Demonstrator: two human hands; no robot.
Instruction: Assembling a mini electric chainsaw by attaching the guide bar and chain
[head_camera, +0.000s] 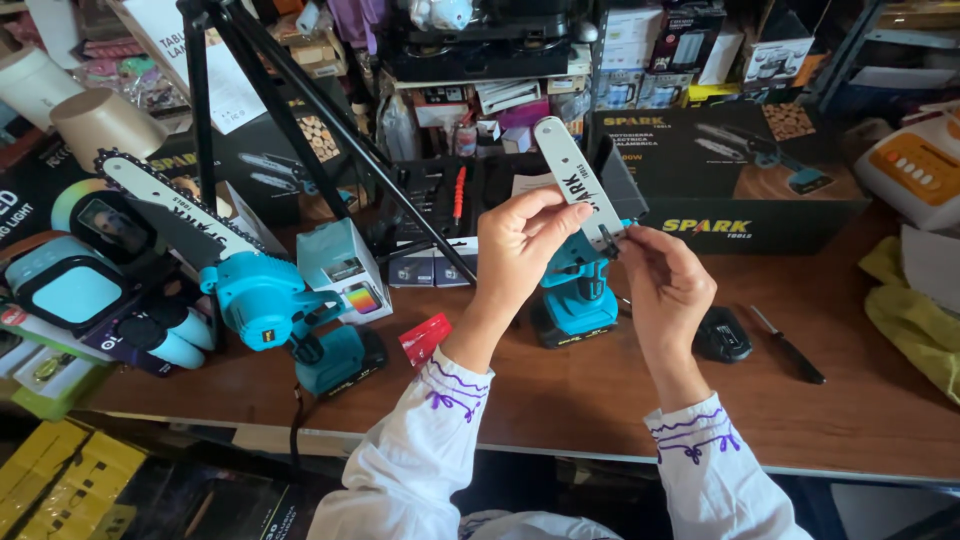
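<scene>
Both hands busy: left hand (530, 245) pinching white guide bar (572, 180); right hand (662, 282) pinching small part on teal chainsaw (578, 290).

This was a small shop or stockroom for tools and gadgets. Shelves (520, 60) at twelve o'clock were crammed with boxed goods, and a large black product box (730, 175) sat at one o'clock on the wooden counter (600, 400). A blue mini chainsaw (250, 290) stood on show at nine o'clock, beside packaged lights (70, 285) and small cartons (345, 265).
</scene>
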